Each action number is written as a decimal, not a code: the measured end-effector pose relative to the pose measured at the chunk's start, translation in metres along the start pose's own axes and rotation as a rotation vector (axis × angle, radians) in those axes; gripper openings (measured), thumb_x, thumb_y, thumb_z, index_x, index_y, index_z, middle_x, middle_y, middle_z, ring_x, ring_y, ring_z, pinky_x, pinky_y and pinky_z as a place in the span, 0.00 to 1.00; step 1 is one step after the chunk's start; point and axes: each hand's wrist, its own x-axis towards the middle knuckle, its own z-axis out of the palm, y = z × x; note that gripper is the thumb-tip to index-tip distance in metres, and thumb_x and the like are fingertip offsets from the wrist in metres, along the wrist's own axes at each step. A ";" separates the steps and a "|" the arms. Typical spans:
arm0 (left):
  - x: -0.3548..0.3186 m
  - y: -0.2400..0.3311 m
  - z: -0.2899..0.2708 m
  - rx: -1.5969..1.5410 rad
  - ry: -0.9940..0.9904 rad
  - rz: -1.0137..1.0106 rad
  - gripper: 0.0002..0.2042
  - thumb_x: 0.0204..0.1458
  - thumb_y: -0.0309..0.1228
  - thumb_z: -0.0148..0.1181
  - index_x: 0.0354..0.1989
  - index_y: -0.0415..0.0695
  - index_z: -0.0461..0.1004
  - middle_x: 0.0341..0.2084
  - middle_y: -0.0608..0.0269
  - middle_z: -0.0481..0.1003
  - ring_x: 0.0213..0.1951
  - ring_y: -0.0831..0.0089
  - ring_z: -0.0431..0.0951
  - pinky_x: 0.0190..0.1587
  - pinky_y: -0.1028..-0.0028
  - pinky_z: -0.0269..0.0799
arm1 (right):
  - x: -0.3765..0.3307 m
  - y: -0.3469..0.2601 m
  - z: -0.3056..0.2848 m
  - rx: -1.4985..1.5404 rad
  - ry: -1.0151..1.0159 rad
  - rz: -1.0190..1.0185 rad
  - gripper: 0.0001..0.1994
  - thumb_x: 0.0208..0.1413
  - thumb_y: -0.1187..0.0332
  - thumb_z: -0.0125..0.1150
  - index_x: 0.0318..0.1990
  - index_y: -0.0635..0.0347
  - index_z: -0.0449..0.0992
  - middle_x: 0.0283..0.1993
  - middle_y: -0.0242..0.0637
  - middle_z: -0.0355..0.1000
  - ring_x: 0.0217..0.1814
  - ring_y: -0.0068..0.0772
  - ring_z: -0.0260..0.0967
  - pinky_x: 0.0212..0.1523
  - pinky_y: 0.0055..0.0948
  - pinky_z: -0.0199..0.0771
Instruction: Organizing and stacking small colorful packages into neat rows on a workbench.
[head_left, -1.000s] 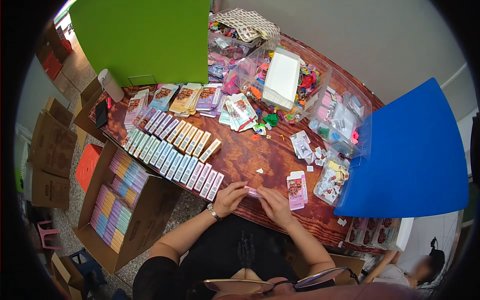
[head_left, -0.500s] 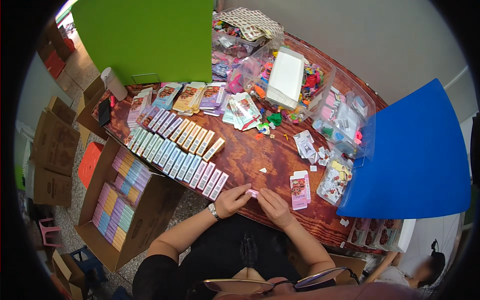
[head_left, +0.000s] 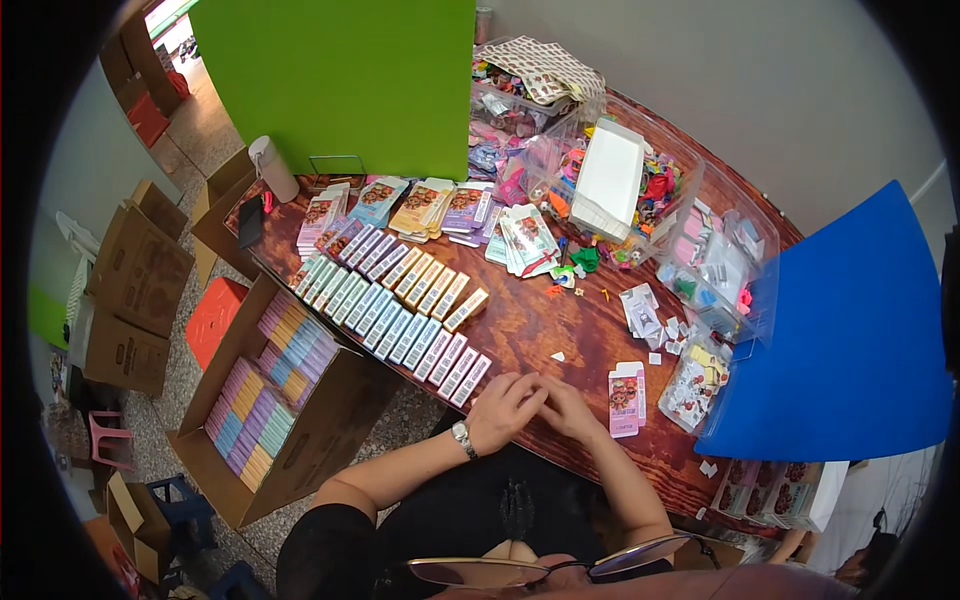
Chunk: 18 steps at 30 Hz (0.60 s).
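My left hand (head_left: 507, 405), with a wristwatch on its wrist, and my right hand (head_left: 570, 408) meet at the near edge of the wooden table (head_left: 540, 330). Their fingers close together over something small; the thing itself is hidden by the fingers. A pink and white printed card pack (head_left: 626, 398) lies flat just right of my right hand. A row of narrow coloured boxes (head_left: 395, 320) runs diagonally to the left of my left hand, ending close to it.
Clear plastic bins of small colourful items (head_left: 640, 190) and a white box (head_left: 607, 180) stand at the back. A blue board (head_left: 850, 340) is at the right, a green board (head_left: 350, 80) behind. An open carton of packs (head_left: 270, 395) sits on the floor at the left.
My hands have drawn closer together, and the small pink piece that showed between my fingers is now covered by them.
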 end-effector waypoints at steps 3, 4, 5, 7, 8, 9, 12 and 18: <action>-0.002 0.003 0.002 -0.130 -0.039 0.116 0.17 0.44 0.25 0.57 0.46 0.37 0.75 0.45 0.52 0.73 0.45 0.57 0.74 0.48 0.63 0.73 | 0.020 0.035 0.026 0.034 -0.144 -0.058 0.23 0.56 0.71 0.60 0.60 0.55 0.69 0.49 0.46 0.71 0.51 0.52 0.71 0.52 0.40 0.73; -0.008 0.003 0.010 -0.167 -0.056 0.148 0.17 0.44 0.25 0.56 0.46 0.37 0.75 0.45 0.53 0.73 0.44 0.58 0.74 0.48 0.63 0.73 | 0.026 0.051 0.040 0.010 -0.065 -0.048 0.22 0.57 0.69 0.60 0.60 0.56 0.70 0.49 0.46 0.71 0.50 0.52 0.72 0.50 0.39 0.73; -0.011 0.003 0.012 -0.193 -0.055 0.172 0.17 0.44 0.25 0.56 0.46 0.37 0.75 0.45 0.53 0.73 0.44 0.58 0.74 0.48 0.63 0.73 | 0.028 0.060 0.047 -0.020 0.014 -0.031 0.21 0.58 0.67 0.59 0.59 0.56 0.70 0.50 0.46 0.70 0.49 0.52 0.72 0.48 0.38 0.74; -0.028 -0.005 0.011 -0.083 -0.164 0.166 0.17 0.44 0.27 0.56 0.46 0.38 0.75 0.44 0.54 0.74 0.45 0.59 0.75 0.47 0.64 0.73 | 0.034 0.018 0.038 -0.369 -0.115 0.143 0.25 0.60 0.62 0.58 0.65 0.50 0.65 0.53 0.48 0.69 0.51 0.55 0.71 0.48 0.44 0.75; -0.038 -0.011 0.016 -0.065 -0.167 0.121 0.17 0.45 0.28 0.56 0.46 0.39 0.75 0.44 0.55 0.74 0.45 0.59 0.75 0.47 0.65 0.73 | 0.030 0.003 0.025 -0.421 -0.068 0.141 0.25 0.60 0.60 0.58 0.65 0.51 0.65 0.52 0.48 0.70 0.52 0.53 0.71 0.46 0.45 0.75; -0.041 -0.016 0.019 -0.046 -0.173 0.076 0.17 0.46 0.29 0.56 0.46 0.39 0.74 0.45 0.55 0.74 0.45 0.60 0.75 0.46 0.65 0.73 | 0.019 0.002 0.013 -0.436 -0.052 0.169 0.25 0.60 0.60 0.58 0.65 0.51 0.65 0.52 0.48 0.70 0.52 0.53 0.71 0.46 0.45 0.75; -0.041 -0.026 0.019 0.057 -0.211 0.103 0.17 0.47 0.30 0.55 0.46 0.39 0.74 0.45 0.55 0.73 0.45 0.60 0.74 0.47 0.65 0.71 | -0.027 0.010 -0.037 -0.580 0.301 0.163 0.23 0.57 0.63 0.62 0.60 0.55 0.68 0.48 0.47 0.72 0.49 0.52 0.71 0.48 0.44 0.74; -0.038 -0.016 0.027 0.122 -0.359 0.089 0.18 0.48 0.32 0.59 0.49 0.41 0.73 0.46 0.55 0.73 0.47 0.60 0.72 0.49 0.63 0.68 | -0.093 0.032 -0.067 -0.647 0.295 0.954 0.44 0.42 0.50 0.77 0.64 0.58 0.60 0.55 0.50 0.67 0.56 0.57 0.68 0.52 0.48 0.73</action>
